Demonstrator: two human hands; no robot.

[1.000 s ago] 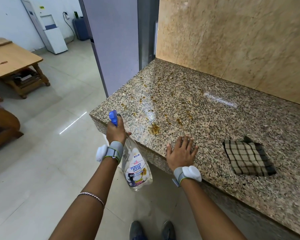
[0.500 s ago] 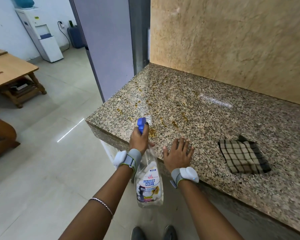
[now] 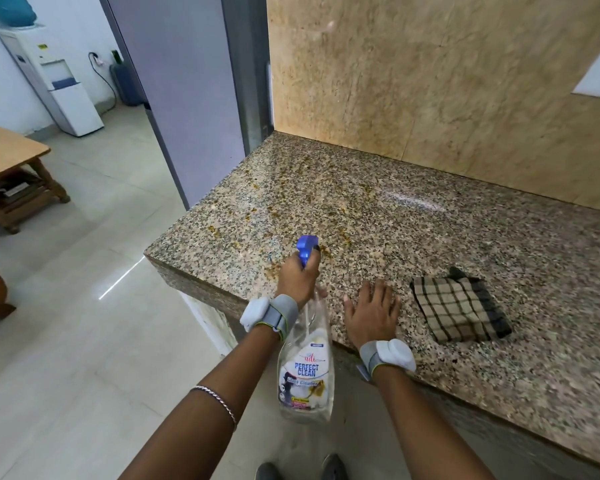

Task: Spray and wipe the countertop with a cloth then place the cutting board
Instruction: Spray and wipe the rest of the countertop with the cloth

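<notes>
My left hand [image 3: 298, 277] grips the neck of a clear spray bottle [image 3: 305, 372] with a blue nozzle. The nozzle points over the front left corner of the speckled granite countertop [image 3: 430, 244]. Yellow-brown stains [image 3: 284, 209] dot the counter's left part. My right hand [image 3: 371, 313] rests flat on the counter near its front edge, fingers spread. A folded checked cloth [image 3: 459, 308] lies on the counter just right of that hand, not touched. No cutting board is in view.
A stone-look wall panel [image 3: 430, 81] backs the counter. A grey fridge side [image 3: 187, 98] stands at the counter's left end. A wooden table [image 3: 11, 168] and a white water dispenser [image 3: 56, 81] stand across the tiled floor on the left.
My left hand has carried the spray bottle rightward and up over the counter's front corner. My right hand stays flat on the counter. The view has shifted.
</notes>
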